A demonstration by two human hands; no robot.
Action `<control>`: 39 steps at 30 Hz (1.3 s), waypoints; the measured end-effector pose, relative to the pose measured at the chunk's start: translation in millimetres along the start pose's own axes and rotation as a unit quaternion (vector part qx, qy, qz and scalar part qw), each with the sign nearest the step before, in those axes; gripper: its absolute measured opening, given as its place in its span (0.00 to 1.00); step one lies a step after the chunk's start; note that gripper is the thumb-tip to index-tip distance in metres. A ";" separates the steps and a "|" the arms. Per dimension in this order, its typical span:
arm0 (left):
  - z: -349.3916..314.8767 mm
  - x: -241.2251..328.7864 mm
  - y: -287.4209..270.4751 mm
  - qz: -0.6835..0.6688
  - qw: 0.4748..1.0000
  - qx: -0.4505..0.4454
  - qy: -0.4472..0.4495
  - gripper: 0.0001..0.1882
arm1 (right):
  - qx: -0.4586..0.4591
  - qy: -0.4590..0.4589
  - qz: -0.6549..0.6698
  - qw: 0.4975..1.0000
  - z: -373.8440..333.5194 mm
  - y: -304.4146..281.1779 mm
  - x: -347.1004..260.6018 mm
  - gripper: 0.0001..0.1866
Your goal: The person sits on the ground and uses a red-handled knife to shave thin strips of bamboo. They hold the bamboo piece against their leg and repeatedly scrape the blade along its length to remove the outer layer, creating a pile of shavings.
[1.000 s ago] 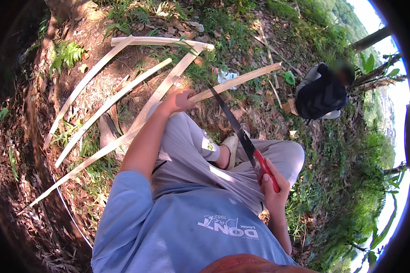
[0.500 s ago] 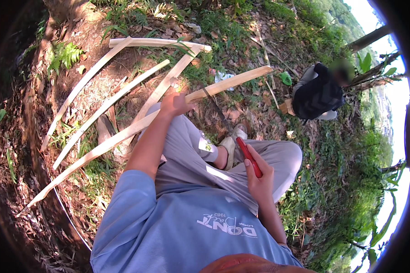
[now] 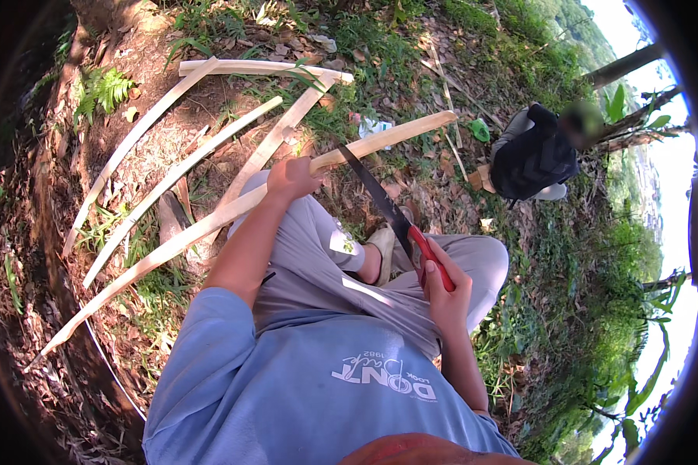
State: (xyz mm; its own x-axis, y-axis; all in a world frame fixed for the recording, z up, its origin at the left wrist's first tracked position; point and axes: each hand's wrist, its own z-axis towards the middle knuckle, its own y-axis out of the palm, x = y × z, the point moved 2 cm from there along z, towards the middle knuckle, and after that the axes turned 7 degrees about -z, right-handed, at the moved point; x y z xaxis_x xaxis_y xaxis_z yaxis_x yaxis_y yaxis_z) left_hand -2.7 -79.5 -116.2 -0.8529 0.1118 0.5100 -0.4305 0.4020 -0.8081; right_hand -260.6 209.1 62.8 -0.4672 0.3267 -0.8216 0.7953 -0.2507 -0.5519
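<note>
three pale slats [image 3: 171, 182] lie on the dirt at left. the left hand [image 3: 291, 178] has its grip closed on a long split slat [image 3: 233, 213] that runs across the knees, its far end over the leaves. it looks light, stiff, a little springy, with sharp edges; best held mid-length. the right hand [image 3: 442, 294] grips a red-handled knife [image 3: 388, 213], blade tip against the slat. another person [image 3: 535, 155] crouches beyond.

Centre frame, the left hand [image 3: 291, 177] grips a long pale split bamboo strip [image 3: 233, 213] running lower left to upper right. The right hand [image 3: 442, 291] holds a red-handled dark-bladed machete [image 3: 388, 217], tip touching that strip. More pale bamboo slats [image 3: 171, 178] lie upper left on bare dirt.
</note>
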 end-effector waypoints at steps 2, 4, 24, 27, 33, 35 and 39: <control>-2.5 8.3 -3.2 -0.004 1.000 -0.012 -0.020 0.28 | 0.005 0.025 0.033 0.999 2.4 -5.0 -5.0 0.22; -4.9 9.7 -2.0 0.000 0.999 -0.015 -0.032 0.27 | -0.002 0.033 0.045 0.998 1.6 -10.2 -13.1 0.22; -21.4 7.4 2.2 -0.015 1.000 0.010 -0.005 0.20 | 0.039 -0.045 0.017 0.998 -14.5 -21.7 -26.0 0.22; -26.4 9.9 3.6 -0.019 1.000 0.023 0.000 0.19 | 0.079 -0.092 0.090 0.989 -6.7 -24.1 -38.3 0.22; -29.0 14.3 6.6 0.001 0.999 0.043 0.003 0.18 | 0.021 -0.054 0.184 0.981 99.4 54.8 -24.6 0.22; -29.6 11.8 10.8 0.010 0.998 0.060 0.007 0.18 | 0.019 -0.074 0.160 0.984 120.1 80.1 -27.1 0.22; -23.8 1.3 22.1 0.019 0.996 0.085 0.029 0.20 | 0.006 -0.097 0.154 0.983 155.1 131.0 -3.0 0.21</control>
State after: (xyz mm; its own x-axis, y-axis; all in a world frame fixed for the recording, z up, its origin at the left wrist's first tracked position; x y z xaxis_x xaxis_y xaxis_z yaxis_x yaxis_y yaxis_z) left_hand -6.4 -48.8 -126.4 -0.8528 0.1783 0.4908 -0.4469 0.2371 -0.8626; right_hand -214.9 34.0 -29.1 -0.2708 0.0546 -0.9611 0.9064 -0.3218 -0.2737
